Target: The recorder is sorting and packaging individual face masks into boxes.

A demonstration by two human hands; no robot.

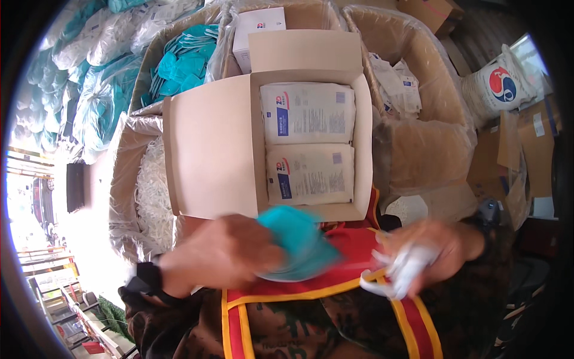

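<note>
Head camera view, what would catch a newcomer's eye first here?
Dead centre, an open cardboard box holds two flat white packets. Just below it, the left hand grips a teal mask, while the right hand holds something white and blurred.

Left hand [224, 254] curled, fingers closed around something teal, black band on the wrist, forearm entering from the lower left. Right hand [433, 251] level with the left hand, well apart to its right, fingers clenched on white material, motion-blurred.
</note>
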